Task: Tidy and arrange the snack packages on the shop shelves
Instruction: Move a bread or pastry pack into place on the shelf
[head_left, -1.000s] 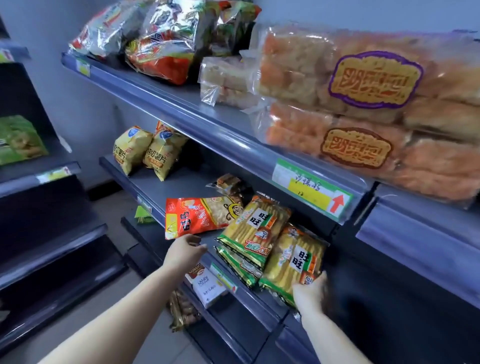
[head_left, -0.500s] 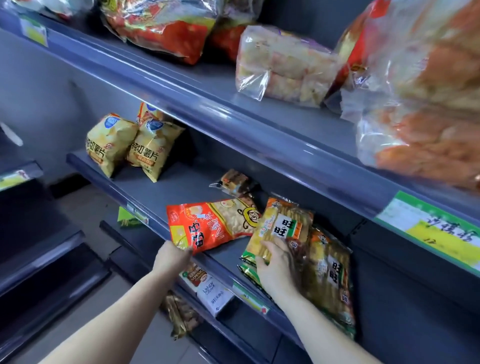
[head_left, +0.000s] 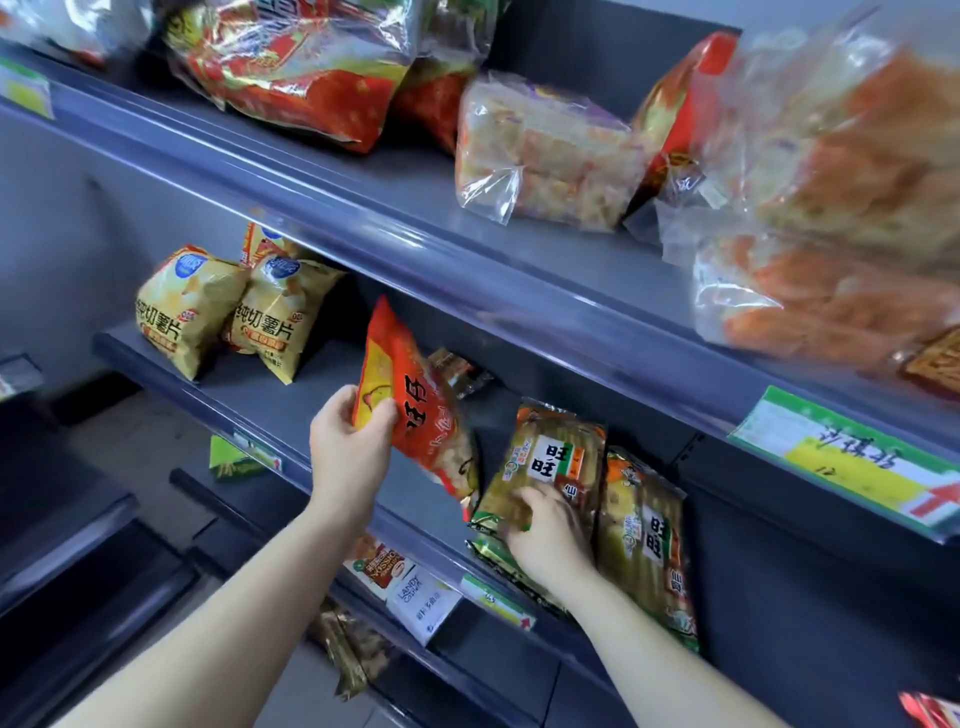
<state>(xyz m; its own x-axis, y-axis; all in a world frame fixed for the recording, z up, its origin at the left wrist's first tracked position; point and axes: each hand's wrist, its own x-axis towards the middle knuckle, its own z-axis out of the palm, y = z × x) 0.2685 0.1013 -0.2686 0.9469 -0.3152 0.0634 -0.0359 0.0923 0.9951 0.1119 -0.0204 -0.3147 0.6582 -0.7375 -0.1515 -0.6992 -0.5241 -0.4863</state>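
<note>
1. Left hand (head_left: 350, 452): grips one corner of a red-orange snack bag (head_left: 415, 410), thumb on the printed face. The bag is raised off the middle shelf (head_left: 249, 395) and tilted, with its lower end just beside the right hand's pack.
2. Right hand (head_left: 550, 535): fingers curled over the lower edge of a green-and-gold rice cracker pack (head_left: 550, 452), which leans back on the middle shelf.
3. Second rice cracker pack (head_left: 644, 545): immediately right of the right hand, side against the first.
4. Flat pack (head_left: 496, 561): under the right hand, mostly hidden.
5. Small dark packet (head_left: 457, 371): behind the held bag, above the left hand, largely covered.
6. Two yellow potato chip bags (head_left: 187, 306): well left of the left hand, upright and touching.
7. Upper shelf (head_left: 415, 218): overhangs both hands. It carries red foil bags (head_left: 291, 67), a clear bag of pale puffed snacks (head_left: 545, 156), and large clear bags of orange snacks (head_left: 831, 208).
8. Price label (head_left: 857, 462): on the upper shelf edge, right of the right hand.
9. White boxes (head_left: 415, 592): on the lower shelf, beneath and between the hands.
</note>
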